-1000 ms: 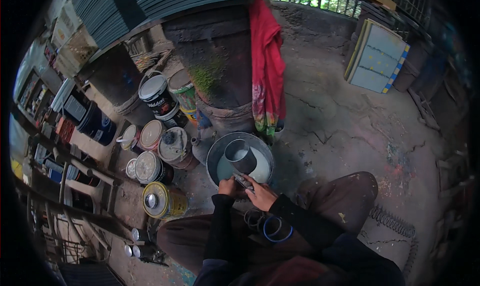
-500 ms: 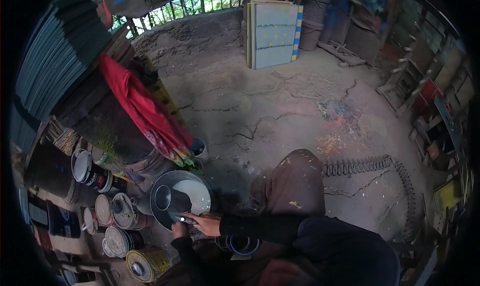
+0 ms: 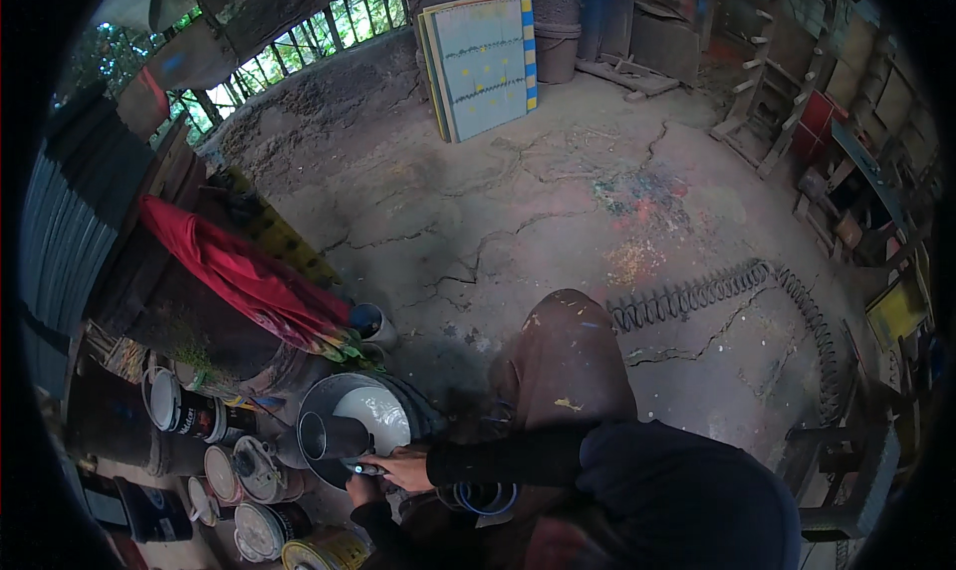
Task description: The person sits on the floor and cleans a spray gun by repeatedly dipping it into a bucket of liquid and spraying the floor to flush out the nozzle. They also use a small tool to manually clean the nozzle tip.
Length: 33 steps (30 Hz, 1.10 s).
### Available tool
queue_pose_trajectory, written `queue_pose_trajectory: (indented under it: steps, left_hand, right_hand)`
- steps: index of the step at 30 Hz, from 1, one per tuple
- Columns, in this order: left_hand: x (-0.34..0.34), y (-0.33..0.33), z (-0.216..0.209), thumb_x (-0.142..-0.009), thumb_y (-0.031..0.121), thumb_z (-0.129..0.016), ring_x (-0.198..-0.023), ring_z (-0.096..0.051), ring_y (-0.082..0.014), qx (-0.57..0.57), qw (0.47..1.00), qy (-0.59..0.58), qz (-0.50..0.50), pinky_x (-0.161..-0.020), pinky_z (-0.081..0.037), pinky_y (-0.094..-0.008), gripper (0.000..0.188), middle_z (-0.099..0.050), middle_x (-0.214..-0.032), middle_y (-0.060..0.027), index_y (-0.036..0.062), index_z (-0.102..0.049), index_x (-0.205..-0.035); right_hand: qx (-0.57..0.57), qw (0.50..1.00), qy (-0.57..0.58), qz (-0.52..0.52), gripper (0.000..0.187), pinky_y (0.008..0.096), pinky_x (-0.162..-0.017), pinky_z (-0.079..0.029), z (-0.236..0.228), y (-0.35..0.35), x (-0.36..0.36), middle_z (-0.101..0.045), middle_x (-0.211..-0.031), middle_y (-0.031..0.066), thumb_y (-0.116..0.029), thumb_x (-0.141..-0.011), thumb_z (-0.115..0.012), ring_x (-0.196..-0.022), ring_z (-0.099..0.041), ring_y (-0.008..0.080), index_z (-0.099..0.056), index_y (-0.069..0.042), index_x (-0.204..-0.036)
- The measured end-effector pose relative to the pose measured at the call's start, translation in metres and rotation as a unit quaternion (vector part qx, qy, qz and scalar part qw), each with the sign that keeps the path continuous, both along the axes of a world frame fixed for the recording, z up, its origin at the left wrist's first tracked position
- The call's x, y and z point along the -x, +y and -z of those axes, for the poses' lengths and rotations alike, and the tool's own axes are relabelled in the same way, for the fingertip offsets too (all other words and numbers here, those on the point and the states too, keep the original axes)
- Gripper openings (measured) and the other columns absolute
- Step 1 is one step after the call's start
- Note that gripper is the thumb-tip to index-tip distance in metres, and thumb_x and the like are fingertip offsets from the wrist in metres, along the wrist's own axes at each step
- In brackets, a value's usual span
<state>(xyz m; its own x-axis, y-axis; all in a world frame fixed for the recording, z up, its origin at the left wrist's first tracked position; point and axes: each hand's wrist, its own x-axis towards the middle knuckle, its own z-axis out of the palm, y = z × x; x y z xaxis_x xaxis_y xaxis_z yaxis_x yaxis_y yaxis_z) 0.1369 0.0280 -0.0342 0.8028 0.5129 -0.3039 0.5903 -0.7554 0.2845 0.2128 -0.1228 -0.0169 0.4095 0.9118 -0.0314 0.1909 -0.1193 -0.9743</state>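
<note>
A dark bucket [image 3: 423,411] holding white liquid [image 3: 382,417] stands by my knee. Over its near left side lies a dark grey cylindrical cup [image 3: 337,437], tipped so that its round mouth faces left. My right hand [image 3: 406,468] is closed on a small silver metal tool [image 3: 368,468] at the base of this cup; whether the two are joined I cannot tell. Just below, at the bucket's near rim, my left hand [image 3: 363,488] is closed, its fingers mostly hidden, so what it grips does not show.
Paint cans [image 3: 264,530] and lidded tubs [image 3: 261,470] crowd the left side. A red cloth [image 3: 229,271] drapes over a dark drum behind them. A coiled hose [image 3: 697,293] lies on the cracked floor to the right. Painted boards [image 3: 485,67] lean at the back.
The view has swung, so the boards and red cloth sit farther left. Both hands keep their places at the bucket, with the cup and metal tool still there.
</note>
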Motion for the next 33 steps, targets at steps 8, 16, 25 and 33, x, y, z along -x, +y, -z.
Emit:
queue_pose_trajectory:
  steps: [8,16,25,33]
  left_hand:
    - [0.029,0.013,0.006,-0.067,0.014,-0.074,-0.074,-0.065,-0.0219,-0.032,0.998,-0.051,0.034,-0.062,-0.051,-0.0351,0.033,-0.066,-0.084,-0.0104,0.0010,-0.061,-0.094]
    - [0.074,-0.043,-0.066,-0.087,0.017,-0.056,-0.074,-0.062,-0.0240,0.410,0.683,-0.399,-0.453,-0.066,-0.051,-0.0332,0.023,-0.062,-0.084,-0.0169,-0.0063,-0.060,-0.087]
    - [0.058,-0.043,-0.048,-0.088,0.020,-0.058,-0.082,-0.059,-0.0192,0.133,0.815,-0.481,-0.294,-0.063,-0.052,-0.0302,0.041,-0.059,-0.095,-0.0136,-0.0032,-0.048,-0.121]
    - [0.035,-0.054,-0.067,-0.089,0.016,-0.056,-0.081,-0.060,-0.0192,0.075,0.825,-0.513,-0.223,-0.063,-0.052,-0.0271,0.038,-0.061,-0.099,-0.0165,-0.0052,-0.049,-0.119]
  right_hand:
    - [-0.041,0.996,-0.084,-0.004,0.054,0.0420,-0.066,-0.046,0.000,0.001,0.003,-0.058,-0.076,0.0166,-0.013,-0.086,-0.050,-0.070,-0.060,0.0306,-0.029,-0.014,-0.135]
    - [0.044,0.928,0.367,-0.054,0.045,0.0244,-0.033,-0.036,-0.025,0.003,0.009,-0.054,-0.067,0.0033,-0.040,-0.090,-0.048,-0.038,-0.042,0.0085,-0.042,-0.006,-0.118]
    - [-0.095,0.698,0.707,-0.057,0.053,0.0196,-0.033,-0.026,0.002,0.005,0.023,-0.054,-0.075,0.0044,-0.057,-0.090,-0.034,-0.036,-0.028,0.0036,-0.048,-0.008,-0.105]
    - [-0.073,0.692,0.718,-0.017,0.049,0.0249,-0.036,-0.029,-0.014,-0.005,0.024,-0.042,-0.049,0.0014,-0.057,-0.088,-0.039,-0.035,-0.029,0.0079,-0.051,-0.010,-0.088]
